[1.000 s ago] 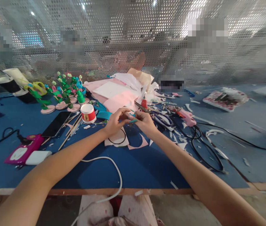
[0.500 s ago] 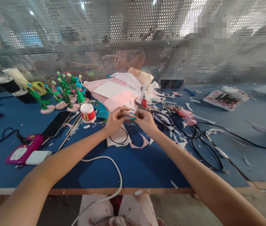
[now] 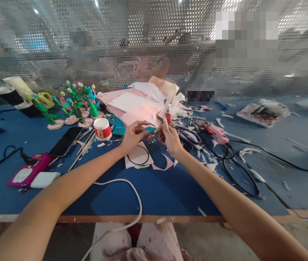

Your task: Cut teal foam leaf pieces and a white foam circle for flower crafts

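While the left hand (image 3: pixel 132 138) pinches a small teal piece (image 3: pixel 151 129) between thumb and fingers, its exact shape is hard to make out because the fingertips cover part of it. The piece is above the table (image 3: pixel 167 194), just left of the right hand (image 3: pixel 172 140). The right hand's fingers are curled at the scissors (image 3: pixel 159 118); only the blades show clearly beyond the thumb, so I cannot tell whether the fingers grip the handles. Below the left hand lies a pale card (image 3: pixel 143 155) with a black ring (image 3: pixel 138 164) on it. Further left stands a red-and-white tub (image 3: pixel 102 129); to the right, a pink glue gun (image 3: pixel 219 134) lies among scraps. A white cable (image 3: pixel 136 195) passes behind the left forearm and leaves at the lower edge. Beyond, a perforated screen (image 3: pixel 148 36) blurs whatever lies behind it.
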Demonstrator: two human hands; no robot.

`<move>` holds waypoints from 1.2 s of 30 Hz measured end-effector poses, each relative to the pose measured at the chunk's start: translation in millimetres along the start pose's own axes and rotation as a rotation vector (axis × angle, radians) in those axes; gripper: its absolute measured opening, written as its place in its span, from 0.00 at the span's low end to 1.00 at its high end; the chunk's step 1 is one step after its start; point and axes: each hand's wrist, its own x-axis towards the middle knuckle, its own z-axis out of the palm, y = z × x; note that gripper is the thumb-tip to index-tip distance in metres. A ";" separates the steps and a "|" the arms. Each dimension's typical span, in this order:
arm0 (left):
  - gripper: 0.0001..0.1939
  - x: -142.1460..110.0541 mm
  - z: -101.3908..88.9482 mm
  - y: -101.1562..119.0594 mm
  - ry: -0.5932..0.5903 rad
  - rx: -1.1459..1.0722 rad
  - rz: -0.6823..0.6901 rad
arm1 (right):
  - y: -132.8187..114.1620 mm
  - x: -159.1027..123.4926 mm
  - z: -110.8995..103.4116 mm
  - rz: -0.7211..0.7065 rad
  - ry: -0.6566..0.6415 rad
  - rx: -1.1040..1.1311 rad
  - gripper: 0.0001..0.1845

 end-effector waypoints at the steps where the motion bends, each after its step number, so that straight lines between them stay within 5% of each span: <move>1: 0.23 0.2 0.0 -0.1 -0.001 0.007 0.010 | -0.9 -0.3 0.2 -0.006 0.004 -0.002 0.33; 23: 0.17 -2.7 -5.3 -6.4 -0.036 0.419 0.249 | -3.4 -2.7 5.8 0.171 -0.216 0.151 0.29; 36: 0.17 -3.5 -3.4 -4.3 -0.009 0.528 0.249 | -1.9 -3.4 7.8 0.142 -0.169 0.096 0.27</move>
